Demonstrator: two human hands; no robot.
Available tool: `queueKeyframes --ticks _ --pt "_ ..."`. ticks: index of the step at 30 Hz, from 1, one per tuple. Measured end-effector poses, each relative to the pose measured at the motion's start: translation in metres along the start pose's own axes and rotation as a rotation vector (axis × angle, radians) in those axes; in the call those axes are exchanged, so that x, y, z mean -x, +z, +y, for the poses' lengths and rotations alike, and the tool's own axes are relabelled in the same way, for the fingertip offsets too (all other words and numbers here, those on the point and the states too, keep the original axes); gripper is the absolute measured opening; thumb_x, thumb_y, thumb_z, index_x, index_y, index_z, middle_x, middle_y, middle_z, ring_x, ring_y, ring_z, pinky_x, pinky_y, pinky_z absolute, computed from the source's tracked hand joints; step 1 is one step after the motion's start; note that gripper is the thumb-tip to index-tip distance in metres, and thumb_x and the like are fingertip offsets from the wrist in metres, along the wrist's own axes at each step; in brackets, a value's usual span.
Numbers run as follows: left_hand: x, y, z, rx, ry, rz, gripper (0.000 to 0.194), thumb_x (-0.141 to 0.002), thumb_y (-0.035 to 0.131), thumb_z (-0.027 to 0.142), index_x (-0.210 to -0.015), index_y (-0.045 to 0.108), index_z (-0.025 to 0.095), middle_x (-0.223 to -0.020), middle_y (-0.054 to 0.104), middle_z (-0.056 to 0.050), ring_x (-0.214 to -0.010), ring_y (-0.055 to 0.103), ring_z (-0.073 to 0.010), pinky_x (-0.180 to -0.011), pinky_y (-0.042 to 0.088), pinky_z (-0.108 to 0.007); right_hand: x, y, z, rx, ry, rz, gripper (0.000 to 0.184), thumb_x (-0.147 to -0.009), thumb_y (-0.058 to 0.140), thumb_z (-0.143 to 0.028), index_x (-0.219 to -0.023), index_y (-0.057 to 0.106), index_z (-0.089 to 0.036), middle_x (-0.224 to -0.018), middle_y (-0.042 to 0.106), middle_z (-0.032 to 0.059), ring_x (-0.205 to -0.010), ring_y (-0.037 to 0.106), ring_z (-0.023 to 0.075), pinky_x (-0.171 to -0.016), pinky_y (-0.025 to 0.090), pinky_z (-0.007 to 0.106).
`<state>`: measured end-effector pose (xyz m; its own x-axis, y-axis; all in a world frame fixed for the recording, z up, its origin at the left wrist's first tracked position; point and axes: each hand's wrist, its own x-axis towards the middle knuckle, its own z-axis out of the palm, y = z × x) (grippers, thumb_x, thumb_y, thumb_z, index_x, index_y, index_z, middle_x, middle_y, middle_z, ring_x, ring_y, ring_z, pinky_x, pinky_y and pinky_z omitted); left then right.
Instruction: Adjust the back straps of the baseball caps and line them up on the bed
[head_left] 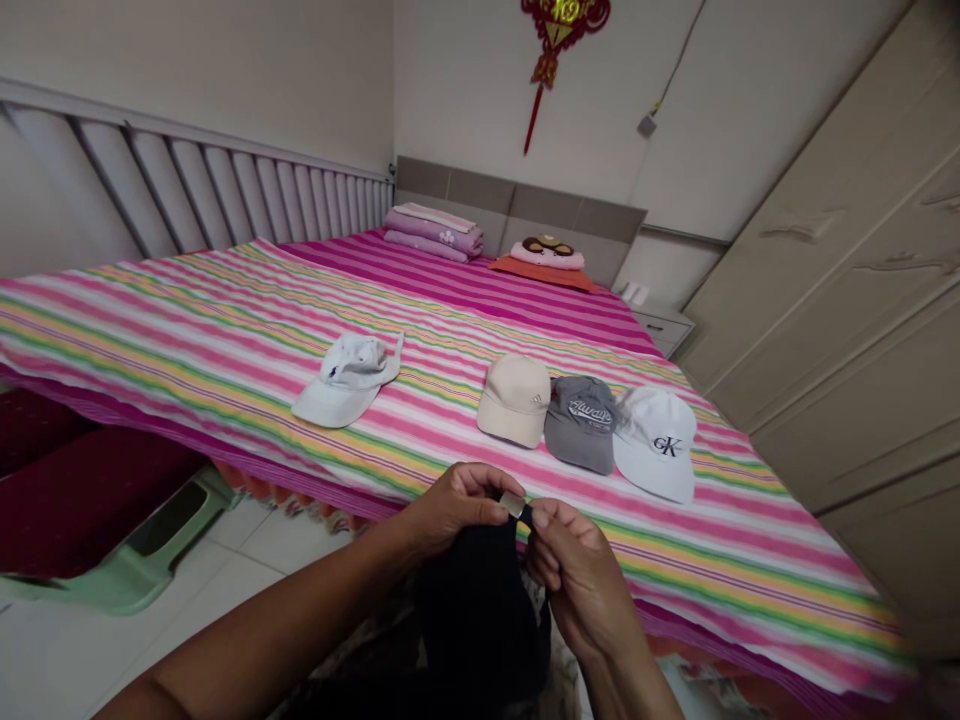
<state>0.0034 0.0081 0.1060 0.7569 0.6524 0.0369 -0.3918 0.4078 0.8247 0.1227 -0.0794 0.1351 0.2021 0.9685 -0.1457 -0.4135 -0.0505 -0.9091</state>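
A black cap [480, 610] hangs below my two hands, in front of the bed's near edge. My left hand [472, 500] pinches the metal buckle [513, 504] on its back strap between thumb and fingers. On the other side of the buckle, my right hand [566, 545] grips the dark strap end, fingers curled. Beyond them on the bed lie a beige cap [516, 395], a grey cap [581, 420] and a white cap with CK lettering [656, 440], side by side. Apart from these, to the left, rests another white cap [349, 380] with its strap sticking out.
A striped sheet [247, 330] covers the bed. Folded purple bedding [435, 235] and a pink pillow [547, 258] sit by the headboard [517, 200]. A green stool [150, 560] with a dark red cover stands at left; a wardrobe [847, 290] is at right.
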Motion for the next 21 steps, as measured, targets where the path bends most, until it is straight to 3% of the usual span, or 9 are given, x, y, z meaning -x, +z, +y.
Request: queueKeyframes --ticks 9,16,21 --pt "-0.0011 -0.0018 -0.0015 -0.120 0.034 -0.003 0.030 -0.055 0.075 0.024 -0.082 0.066 0.013 -0.064 0.058 0.001 -0.057 0.049 -0.0058 -0.057 0.035 -0.018 -0.0004 0.0009 0.0015 -0.027 -0.003 0.037 0.024 -0.066 0.066 -0.034 -0.060 0.052 -0.016 -0.035 0.033 -0.0105 -0.033 0.022 0.0024 -0.038 0.018 0.019" --pt "0.0007 -0.0028 0.0037 -0.318 0.198 -0.042 0.023 -0.063 0.069 0.023 -0.084 0.066 0.014 -0.079 0.059 -0.003 -0.072 0.051 -0.0109 -0.066 0.038 -0.021 -0.0020 0.0034 0.0045 -0.002 -0.006 0.048 0.025 -0.067 0.065 -0.034 -0.060 0.049 -0.016 -0.036 0.033 -0.0105 -0.033 0.022 0.0030 -0.038 0.019 0.019" --pt "0.0015 0.0012 0.0011 -0.344 0.272 -0.043 0.022 -0.067 0.066 0.026 -0.085 0.065 0.014 -0.079 0.058 -0.003 -0.073 0.052 -0.0115 -0.068 0.038 -0.022 -0.0010 0.0065 0.0065 -0.030 -0.009 0.029 0.027 -0.069 0.063 -0.036 -0.060 0.045 -0.018 -0.037 0.034 -0.0103 -0.034 0.023 0.0031 -0.038 0.019 0.018"
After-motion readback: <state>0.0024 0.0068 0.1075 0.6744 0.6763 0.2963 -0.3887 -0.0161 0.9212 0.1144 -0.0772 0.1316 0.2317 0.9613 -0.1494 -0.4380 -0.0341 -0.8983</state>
